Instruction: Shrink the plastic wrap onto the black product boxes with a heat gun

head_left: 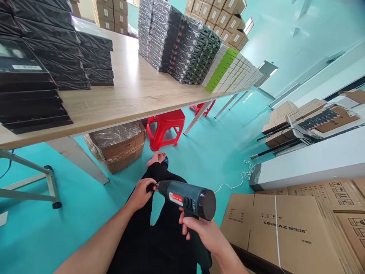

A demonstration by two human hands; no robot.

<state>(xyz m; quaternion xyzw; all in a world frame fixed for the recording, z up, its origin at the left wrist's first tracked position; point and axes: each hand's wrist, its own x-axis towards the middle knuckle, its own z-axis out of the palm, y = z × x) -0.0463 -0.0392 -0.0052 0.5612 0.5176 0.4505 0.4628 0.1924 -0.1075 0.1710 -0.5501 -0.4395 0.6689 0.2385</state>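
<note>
My right hand (201,230) is wrapped round the handle of a dark green heat gun (178,192) with a red and white label. The gun lies sideways above my lap, its nozzle pointing left. In front of the nozzle, my left hand (141,195) pinches a small black piece (151,187) with a red mark. Most of that piece is hidden by the fingers and the nozzle, so I cannot tell its kind. Nozzle and piece are very close; whether they touch is unclear.
A wooden table (128,89) carries stacks of film-wrapped black boxes (162,36) and white-green boxes (222,70). Beneath it are an open carton (122,152) and a red stool (168,123). Flat cartons (273,228) stand at my right; a white cable (234,186) crosses the floor.
</note>
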